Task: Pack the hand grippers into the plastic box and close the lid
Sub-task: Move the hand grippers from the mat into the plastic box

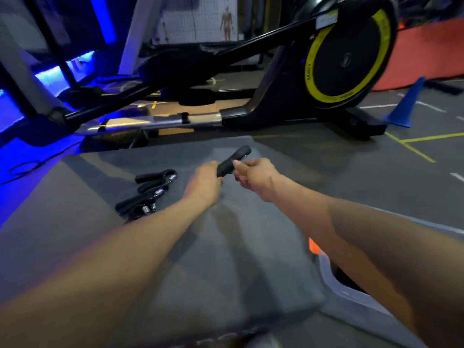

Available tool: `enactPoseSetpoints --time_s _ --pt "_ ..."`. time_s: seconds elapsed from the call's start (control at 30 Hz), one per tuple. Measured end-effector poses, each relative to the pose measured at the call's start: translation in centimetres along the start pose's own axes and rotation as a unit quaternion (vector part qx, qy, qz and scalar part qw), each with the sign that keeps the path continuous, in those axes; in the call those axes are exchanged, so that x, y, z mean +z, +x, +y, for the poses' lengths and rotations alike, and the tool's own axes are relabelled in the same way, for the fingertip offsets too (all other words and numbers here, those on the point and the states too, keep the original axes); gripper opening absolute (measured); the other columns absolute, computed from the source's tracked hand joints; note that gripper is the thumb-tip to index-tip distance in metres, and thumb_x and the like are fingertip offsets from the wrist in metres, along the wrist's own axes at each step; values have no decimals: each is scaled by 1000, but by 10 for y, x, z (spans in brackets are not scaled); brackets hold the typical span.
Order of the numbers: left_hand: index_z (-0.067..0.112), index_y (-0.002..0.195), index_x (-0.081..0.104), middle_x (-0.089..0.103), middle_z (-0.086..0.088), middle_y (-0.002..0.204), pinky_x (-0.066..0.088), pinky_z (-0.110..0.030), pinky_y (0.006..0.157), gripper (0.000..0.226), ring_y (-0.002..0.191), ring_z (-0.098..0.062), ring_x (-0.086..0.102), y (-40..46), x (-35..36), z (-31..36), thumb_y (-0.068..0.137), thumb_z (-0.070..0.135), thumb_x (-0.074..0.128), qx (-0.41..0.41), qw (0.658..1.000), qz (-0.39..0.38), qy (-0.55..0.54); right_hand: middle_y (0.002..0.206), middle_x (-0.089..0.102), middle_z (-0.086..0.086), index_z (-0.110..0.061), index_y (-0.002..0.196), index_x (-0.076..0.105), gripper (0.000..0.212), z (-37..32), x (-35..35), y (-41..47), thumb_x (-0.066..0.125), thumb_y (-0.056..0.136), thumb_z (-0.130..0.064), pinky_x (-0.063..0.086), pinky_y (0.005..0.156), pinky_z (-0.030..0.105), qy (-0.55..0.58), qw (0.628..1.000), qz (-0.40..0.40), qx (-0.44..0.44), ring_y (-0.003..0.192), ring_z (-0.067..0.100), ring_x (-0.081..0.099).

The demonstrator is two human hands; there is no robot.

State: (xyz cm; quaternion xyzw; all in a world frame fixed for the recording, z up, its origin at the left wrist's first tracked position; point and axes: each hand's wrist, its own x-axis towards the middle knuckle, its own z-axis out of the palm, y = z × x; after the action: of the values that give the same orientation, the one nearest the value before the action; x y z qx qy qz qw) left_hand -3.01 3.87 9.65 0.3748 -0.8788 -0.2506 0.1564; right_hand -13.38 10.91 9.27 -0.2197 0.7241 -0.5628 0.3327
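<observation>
Both hands hold one black hand gripper (pixel 232 160) above the grey mat (pixel 200 247). My left hand (pixel 204 180) grips its lower end and my right hand (pixel 256 174) pinches it from the right side. More black hand grippers with metal springs (pixel 148 190) lie in a loose pile on the mat, to the left of my left hand. The clear plastic box (pixel 351 300) sits on the floor at the mat's right edge, under my right forearm, with its lid off and a dark inside showing; an orange part (pixel 313 246) shows at its far end.
A black elliptical trainer with a yellow-ringed flywheel (pixel 346 56) stands just beyond the mat. A blue cone (pixel 406 106) stands on the floor at the right, in front of a red mat (pixel 426 49). Blue light glows at the left.
</observation>
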Motion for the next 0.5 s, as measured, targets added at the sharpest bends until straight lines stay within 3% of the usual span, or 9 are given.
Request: enactPoseSetpoints --time_s 0.1,0.17,0.23,0.33,0.5 --pt "14 119 53 57 -12 118 35 -28 70 27 94 -27 53 -2 28 48 92 16 53 47 999 -20 -12 59 53 4 -11 70 52 27 1 -49 -4 56 93 -24 43 57 22 67 996 43 34 58 13 50" --pt "9 116 52 54 -13 119 36 -27 68 25 94 -25 52 -8 50 77 91 13 55 68 996 -33 -38 36 49 -1 -11 68 50 28 8 -77 -8 58 92 -23 41 52 23 109 990 70 56 50 14 49" --pt "5 115 52 51 -14 119 39 -32 78 28 103 -29 53 -17 73 98 89 12 59 79 994 -57 -57 24 42 -4 -10 65 46 30 17 -101 -12 61 90 -19 39 50 26 145 982 102 72 30 9 46" --pt "4 117 50 48 -14 121 38 -32 88 34 109 -30 52 -30 109 115 86 10 62 102 986 -97 -89 46 52 6 -9 69 49 23 30 -130 -23 65 86 -9 42 46 27 166 973 135 91 23 7 44" --pt "4 124 48 43 -11 128 35 -25 96 37 115 -25 50 -38 147 135 90 16 58 140 969 -172 -110 69 53 9 -6 74 50 20 53 -176 -33 54 89 5 49 55 33 149 970 150 123 59 20 54"
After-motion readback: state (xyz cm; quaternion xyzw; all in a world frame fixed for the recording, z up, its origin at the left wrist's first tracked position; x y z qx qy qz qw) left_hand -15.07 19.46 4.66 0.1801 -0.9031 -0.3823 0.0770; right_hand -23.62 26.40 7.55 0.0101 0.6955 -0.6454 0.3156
